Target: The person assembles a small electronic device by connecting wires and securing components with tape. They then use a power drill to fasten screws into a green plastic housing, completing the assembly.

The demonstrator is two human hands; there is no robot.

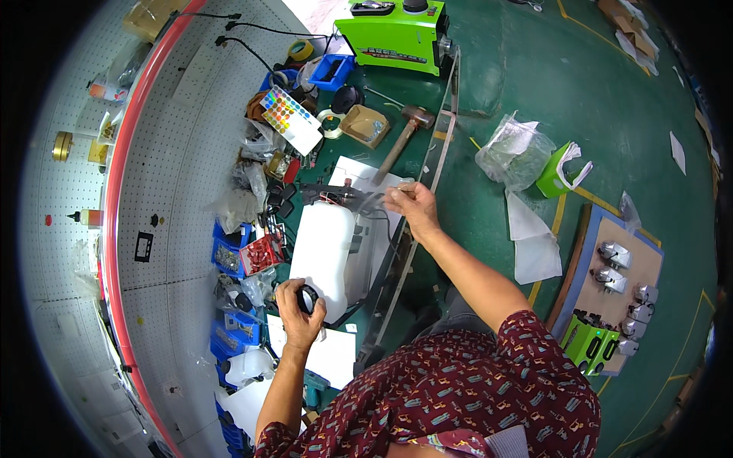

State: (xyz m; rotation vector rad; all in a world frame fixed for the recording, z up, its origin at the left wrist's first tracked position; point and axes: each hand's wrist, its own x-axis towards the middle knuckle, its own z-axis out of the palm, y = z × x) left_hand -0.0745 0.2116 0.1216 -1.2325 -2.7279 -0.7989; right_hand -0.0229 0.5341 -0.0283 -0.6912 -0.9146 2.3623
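A white plastic tank (pixel 324 244) lies lengthwise on the workbench in front of me. At its near end, the fingers of my left hand (pixel 299 314) are curled round a round black cap (pixel 307 298). Beyond the far right side of the tank, my right hand (pixel 413 208) is closed in a pinch. Something pale and translucent runs by its fingertips, too blurred to make out. A dark metal part with wires (pixel 336 191) sits against the tank's far end. White paper (pixel 353 172) lies beyond it, beside a hammer (pixel 401 141).
Blue bins of small parts (pixel 229 258) and a red tray (pixel 260 255) line the left side. Farther off are a color sticker sheet (pixel 290 120), a cardboard tray (pixel 365 126) and a green machine (pixel 393 38). A low cart (pixel 603 267) with silver parts stands at right.
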